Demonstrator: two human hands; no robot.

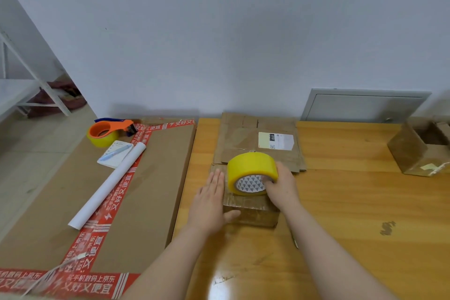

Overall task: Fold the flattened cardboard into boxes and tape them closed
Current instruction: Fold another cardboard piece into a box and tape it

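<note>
A small folded cardboard box (pixel 253 213) stands on the wooden table (pixel 353 202), its top glossy with tape. My left hand (pixel 210 200) lies flat against the box's left side, fingers straight, thumb along the front edge. My right hand (pixel 282 186) grips a roll of yellow tape (pixel 250 170) that stands on edge on top of the box, fingers hooked into its patterned core. Behind the box lies flattened cardboard (pixel 258 141) with a pale shipping label.
A large flat carton (pixel 146 190) with red printed tape sits at the left, bearing an orange tape dispenser (pixel 107 131), a notepad with a pen (pixel 115 153) and a white paper roll (pixel 109 185). An open taped box (pixel 421 151) stands far right.
</note>
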